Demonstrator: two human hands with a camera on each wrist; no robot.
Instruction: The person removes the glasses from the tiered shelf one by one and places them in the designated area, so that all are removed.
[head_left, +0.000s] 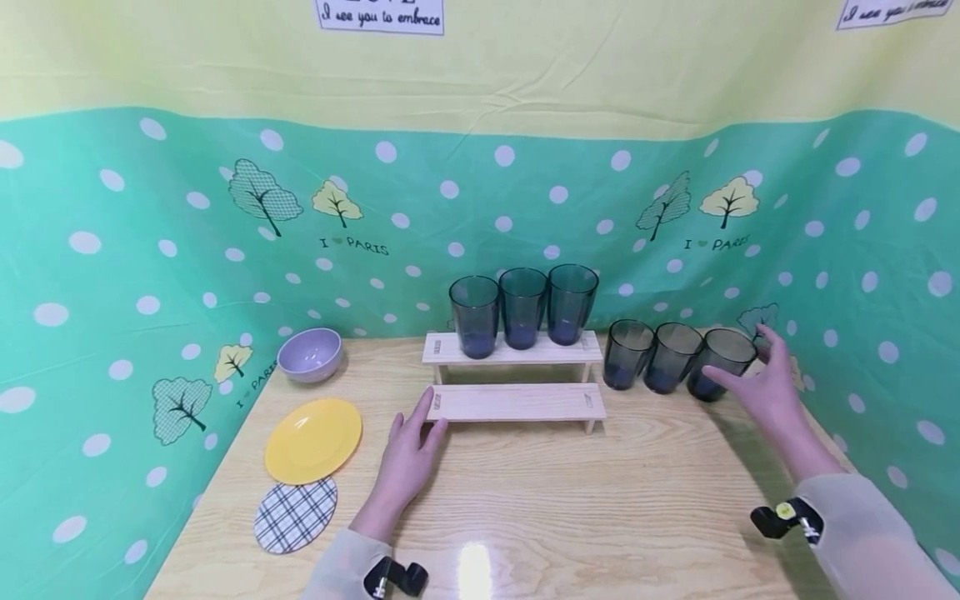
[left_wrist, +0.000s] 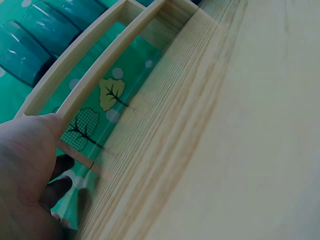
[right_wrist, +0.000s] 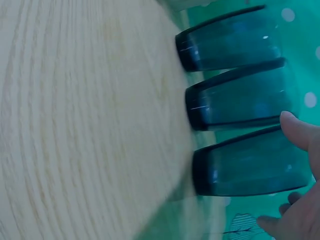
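My left hand [head_left: 408, 458] is at the left end of the low front wooden stand [head_left: 517, 403], its fingers extended along that end. In the left wrist view, the thumb overlaps the stand's frame [left_wrist: 107, 60]. On the right, a row of three dark tinted glasses stands upright on the table: a left one [head_left: 627, 354], a middle one [head_left: 671, 357] and a right one [head_left: 716, 358]. My right hand [head_left: 772, 392] is spread around the right glass [right_wrist: 250, 162], thumb at its rim and the other fingers on its far side.
Behind the front stand is a taller wooden stand [head_left: 437, 348] bearing three more glasses [head_left: 522, 308]. At the left are a purple bowl [head_left: 310, 357], a yellow plate [head_left: 313, 442] and a checked round coaster [head_left: 296, 515]. Green patterned cloth [head_left: 420, 217] walls the table's back and sides.
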